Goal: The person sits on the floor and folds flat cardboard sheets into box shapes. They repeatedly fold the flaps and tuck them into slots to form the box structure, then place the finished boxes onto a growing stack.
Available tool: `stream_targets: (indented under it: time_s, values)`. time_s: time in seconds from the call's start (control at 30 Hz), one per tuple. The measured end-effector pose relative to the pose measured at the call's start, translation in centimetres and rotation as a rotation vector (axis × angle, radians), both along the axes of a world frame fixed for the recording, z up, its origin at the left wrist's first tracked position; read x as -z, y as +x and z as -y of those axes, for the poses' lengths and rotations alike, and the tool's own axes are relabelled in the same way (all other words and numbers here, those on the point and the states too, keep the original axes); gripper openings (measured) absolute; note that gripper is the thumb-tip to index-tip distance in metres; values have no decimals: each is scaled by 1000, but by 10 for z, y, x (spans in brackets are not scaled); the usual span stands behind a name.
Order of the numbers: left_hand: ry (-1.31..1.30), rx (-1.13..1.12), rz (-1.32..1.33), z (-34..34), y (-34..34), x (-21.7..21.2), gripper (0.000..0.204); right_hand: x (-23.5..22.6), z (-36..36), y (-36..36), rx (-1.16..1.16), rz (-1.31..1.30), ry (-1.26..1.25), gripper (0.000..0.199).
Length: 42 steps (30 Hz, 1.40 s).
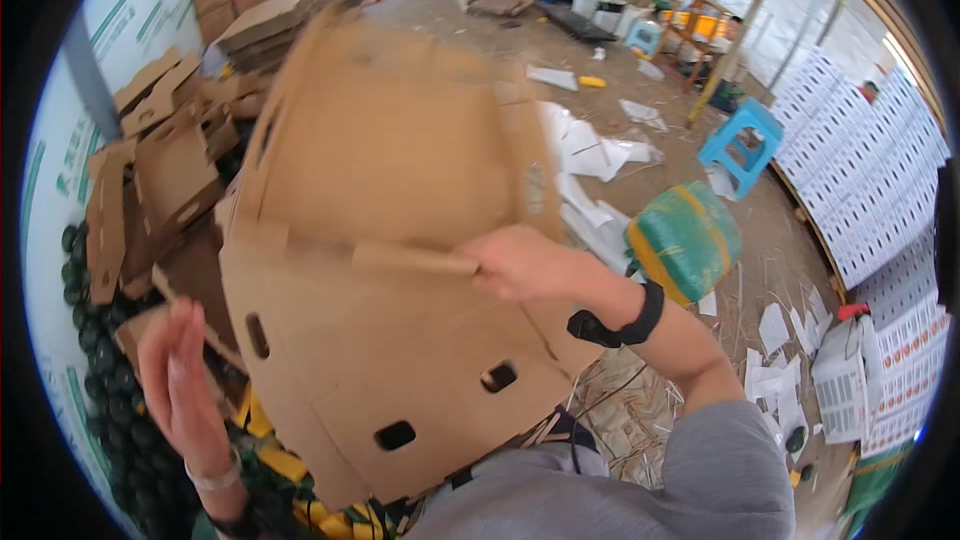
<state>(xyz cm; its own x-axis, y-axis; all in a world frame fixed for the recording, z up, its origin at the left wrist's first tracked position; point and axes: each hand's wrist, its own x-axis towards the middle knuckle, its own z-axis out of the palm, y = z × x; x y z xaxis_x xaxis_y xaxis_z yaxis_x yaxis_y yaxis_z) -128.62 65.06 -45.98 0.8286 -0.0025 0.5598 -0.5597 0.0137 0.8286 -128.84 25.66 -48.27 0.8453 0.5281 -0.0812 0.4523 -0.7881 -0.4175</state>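
My right hand (520,262) is closed on the near edge of a brown cardboard box (390,155), which is tilted up and smeared by motion. Below it, close to my body, lies a flat cardboard sheet (400,340) with several oval cut-outs. Whether box and sheet are one piece, I cannot tell. My left hand (182,380) is raised off the sheet's left edge, fingers stretched out, holding nothing. A black band circles my right wrist, and a pale band my left.
Folded cardboard boxes (175,165) are heaped at the left, with dark green round fruit (105,380) beside them. On the right are a green wrapped bundle (690,235), a blue stool (742,145) and tall stacks of white printed boxes (850,150). Paper scraps (590,145) litter the floor.
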Motion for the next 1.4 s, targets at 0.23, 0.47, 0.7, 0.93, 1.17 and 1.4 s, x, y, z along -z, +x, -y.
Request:
stream_targets:
  time_s: [0.23, 0.47, 0.7, 0.93, 1.17, 1.4]
  values:
    - [-349, 201, -828, -98, 2, 93, 64, 26, -26, -78, -378, -137, 477, 40]
    - [-203, 309, -671, -37, -4, 87, 39, 87, -8, 13, 239, -150, 984, 46]
    - [-348, 31, -670, -77, -13, 151, 55, 110, -12, 19, 447, -473, 1554, 26]
    - [440, 655, -746, -49, 23, 21, 46, 43, 44, 65, -114, -759, 581, 38]
    - [1696, 135, -78, 18, 32, 54, 30, 38, -51, 38, -171, 256, -412, 26]
    - [1529, -543, -211, -69, 125, -45, 27, -38, -7, 57, 291, 755, 197, 58]
